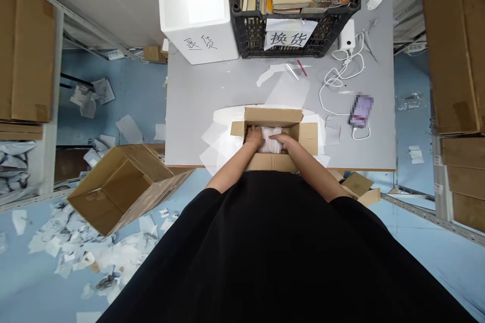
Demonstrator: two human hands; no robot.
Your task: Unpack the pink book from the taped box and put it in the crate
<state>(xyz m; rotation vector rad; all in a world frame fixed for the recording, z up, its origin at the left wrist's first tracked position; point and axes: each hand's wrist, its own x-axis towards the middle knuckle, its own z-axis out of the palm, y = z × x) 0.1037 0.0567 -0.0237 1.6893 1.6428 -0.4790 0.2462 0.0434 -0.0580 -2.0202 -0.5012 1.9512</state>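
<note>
An open cardboard box (273, 114) stands at the table's front edge, its flaps folded outward. Inside it lies a whitish-pink wrapped bundle (271, 142). My left hand (254, 136) reaches into the box at the bundle's left side, its fingers bent down and partly hidden. From the right, my right hand (282, 139) touches the bundle, with a finger stretched over it and the other fingers out of sight. White paper sheets (217, 133) lie under and around the box.
A white bin (200, 43) and a black crate of books (295, 53) stand at the table's back. A phone (361, 111) and white cables lie right. A large open carton (125, 186) and scattered paper (76, 232) are on the floor at left.
</note>
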